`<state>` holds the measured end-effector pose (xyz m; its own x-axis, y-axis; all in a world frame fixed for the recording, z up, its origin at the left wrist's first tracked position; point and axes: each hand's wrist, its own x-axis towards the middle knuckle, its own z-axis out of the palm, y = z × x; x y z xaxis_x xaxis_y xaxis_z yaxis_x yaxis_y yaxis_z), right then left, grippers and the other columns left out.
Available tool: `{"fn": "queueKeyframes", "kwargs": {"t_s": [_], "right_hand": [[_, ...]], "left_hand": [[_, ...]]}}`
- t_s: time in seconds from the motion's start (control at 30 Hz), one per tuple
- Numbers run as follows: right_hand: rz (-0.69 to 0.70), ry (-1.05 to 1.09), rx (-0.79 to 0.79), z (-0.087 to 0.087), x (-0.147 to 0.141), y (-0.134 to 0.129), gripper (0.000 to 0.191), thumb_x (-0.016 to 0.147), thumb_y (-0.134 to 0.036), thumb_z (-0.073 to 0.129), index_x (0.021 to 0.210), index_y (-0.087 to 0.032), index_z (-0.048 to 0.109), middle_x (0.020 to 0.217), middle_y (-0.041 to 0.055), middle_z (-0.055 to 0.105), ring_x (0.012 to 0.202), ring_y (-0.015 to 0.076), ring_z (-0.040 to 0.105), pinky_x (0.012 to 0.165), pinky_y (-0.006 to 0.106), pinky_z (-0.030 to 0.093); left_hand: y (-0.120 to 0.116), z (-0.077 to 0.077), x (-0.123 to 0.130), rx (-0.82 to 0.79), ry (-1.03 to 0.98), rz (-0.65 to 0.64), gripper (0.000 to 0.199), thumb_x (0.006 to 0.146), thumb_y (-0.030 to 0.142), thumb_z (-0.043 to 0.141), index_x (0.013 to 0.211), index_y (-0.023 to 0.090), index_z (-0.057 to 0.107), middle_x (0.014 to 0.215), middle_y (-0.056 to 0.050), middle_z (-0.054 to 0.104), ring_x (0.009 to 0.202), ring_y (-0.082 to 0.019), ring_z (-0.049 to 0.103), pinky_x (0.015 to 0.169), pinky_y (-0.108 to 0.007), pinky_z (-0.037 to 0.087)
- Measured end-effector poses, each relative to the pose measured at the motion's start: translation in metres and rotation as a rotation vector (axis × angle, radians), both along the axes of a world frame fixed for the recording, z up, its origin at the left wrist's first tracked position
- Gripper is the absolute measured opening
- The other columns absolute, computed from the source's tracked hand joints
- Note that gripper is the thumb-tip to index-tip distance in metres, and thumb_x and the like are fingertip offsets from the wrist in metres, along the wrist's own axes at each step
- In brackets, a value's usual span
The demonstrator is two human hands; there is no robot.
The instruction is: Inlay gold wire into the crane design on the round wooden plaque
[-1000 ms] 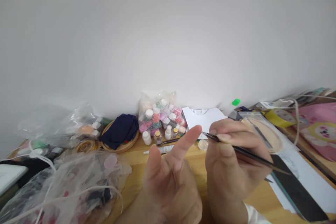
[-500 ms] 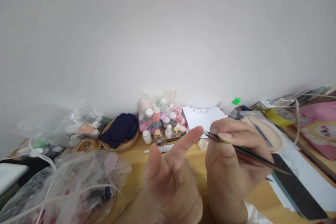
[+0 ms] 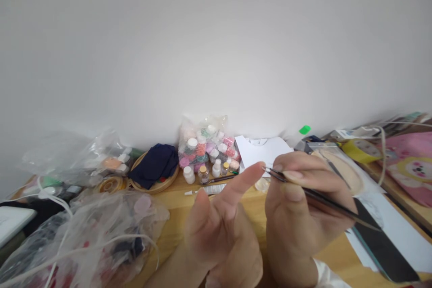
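Note:
Dark tweezers (image 3: 324, 195) are pinched between the thumb and fingers of my right hand (image 3: 303, 207). Their tips meet the index fingertip of my left hand (image 3: 226, 229), where a tiny pale speck shows, too small to identify. The left index finger points up and to the right, its thumb stands apart, and the other fingers curl in toward the palm. Behind the hands are a white tube (image 3: 205, 190), small bottles (image 3: 203, 174) and a round clear container (image 3: 262, 184), partly hidden by my right hand.
A bag of colourful jars (image 3: 209, 144) and white paper (image 3: 259, 150) lie at the wall. Dark blue cloth (image 3: 155, 166) rests on a round wooden hoop. Plastic bags (image 3: 101, 234) and cables cover the left; a black flat object (image 3: 384, 243) lies right.
Both hands have shifted slightly to the right, with the tweezers still held at the left index fingertip.

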<state>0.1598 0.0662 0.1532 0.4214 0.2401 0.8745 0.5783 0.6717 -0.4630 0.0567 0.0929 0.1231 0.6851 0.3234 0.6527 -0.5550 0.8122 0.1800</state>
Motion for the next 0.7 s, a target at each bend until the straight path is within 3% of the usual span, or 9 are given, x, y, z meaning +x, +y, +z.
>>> {"fn": "queueKeyframes", "kwargs": {"t_s": [0.13,0.3,0.5,0.6,0.7], "right_hand": [[-0.03,-0.021,0.034,-0.002,0.001,0.001,0.008,0.09,-0.019,0.065,0.095,-0.023,0.07,0.079,-0.0002,0.066,0.075,0.0147,0.064,0.064,0.033,0.054],[-0.07,-0.048,0.035,-0.002,0.001,0.004,0.009,0.09,-0.019,0.064,0.095,-0.024,0.07,0.077,-0.0004,0.065,0.072,0.0147,0.064,0.062,0.034,0.054],[-0.139,-0.099,0.085,0.0,0.002,0.005,0.009,0.09,-0.018,0.063,0.093,-0.023,0.07,0.074,-0.0004,0.066,0.067,0.0142,0.063,0.057,0.032,0.053],[-0.111,-0.132,0.024,0.002,0.005,-0.001,0.009,0.089,-0.016,0.064,0.093,-0.022,0.07,0.077,0.0001,0.068,0.068,0.0143,0.065,0.059,0.032,0.055],[-0.072,-0.144,-0.047,0.004,0.007,-0.007,0.01,0.089,-0.016,0.065,0.094,-0.022,0.07,0.08,0.0003,0.069,0.072,0.015,0.066,0.063,0.034,0.056]], "left_hand": [[-0.001,-0.003,-0.001,-0.003,0.043,0.013,0.063,0.1,0.061,0.028,0.148,0.022,0.041,0.044,0.01,0.04,0.025,-0.006,0.028,0.031,-0.014,0.03],[-0.003,-0.003,-0.003,-0.046,0.03,0.012,0.061,0.102,0.056,0.027,0.148,0.019,0.041,0.047,0.008,0.042,0.025,-0.007,0.03,0.031,-0.016,0.031],[-0.003,-0.01,-0.006,-0.095,0.089,0.005,0.064,0.097,0.063,0.035,0.146,0.021,0.044,0.059,0.005,0.058,0.028,-0.005,0.031,0.033,-0.015,0.031],[-0.002,-0.008,-0.004,-0.062,0.023,-0.004,0.066,0.098,0.063,0.033,0.147,0.02,0.041,0.052,0.008,0.05,0.028,-0.005,0.032,0.033,-0.014,0.034],[0.0,0.0,-0.001,-0.056,0.005,-0.033,0.06,0.101,0.057,0.032,0.146,0.019,0.044,0.046,0.01,0.041,0.026,-0.004,0.024,0.03,-0.012,0.024]]}}
